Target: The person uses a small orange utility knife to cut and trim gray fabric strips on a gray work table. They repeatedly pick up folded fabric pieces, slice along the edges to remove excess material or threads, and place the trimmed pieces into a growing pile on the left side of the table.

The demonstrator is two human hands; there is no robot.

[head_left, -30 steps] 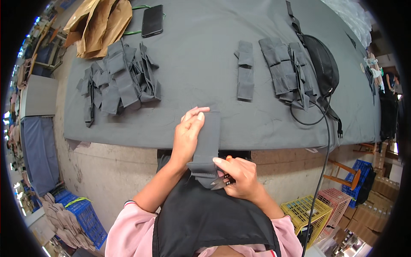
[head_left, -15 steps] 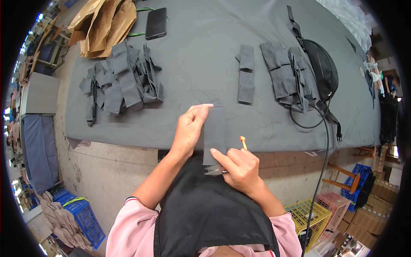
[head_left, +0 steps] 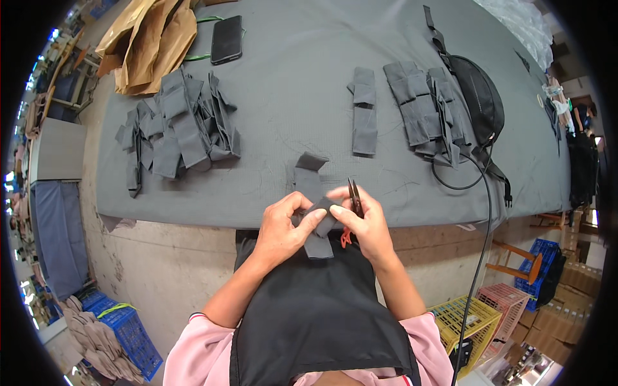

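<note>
A grey fabric strip (head_left: 319,248) is folded up between my two hands at the table's front edge. My left hand (head_left: 281,225) is closed, pinching the fold between thumb and fingers. From the other side my right hand (head_left: 364,225) pinches the same fold. Small scissors (head_left: 354,196) are tucked in that hand, dark blades pointing up and orange-red handle below the palm. The strip's far end lies bent on the table beyond my fingers, and its near end hangs toward my black apron.
The grey-covered table (head_left: 283,96) carries a pile of fabric strips (head_left: 183,122) at left, a single strip (head_left: 364,116) and another pile (head_left: 425,109) at right. A black pouch (head_left: 476,96) with a cable lies beyond. A phone (head_left: 226,40) and paper bag (head_left: 151,48) are far left.
The strip, stretched out before, is now folded between both hands. My left hand came nearer and my right hand moved up to meet it. The scissors turned from pointing left to pointing up.
</note>
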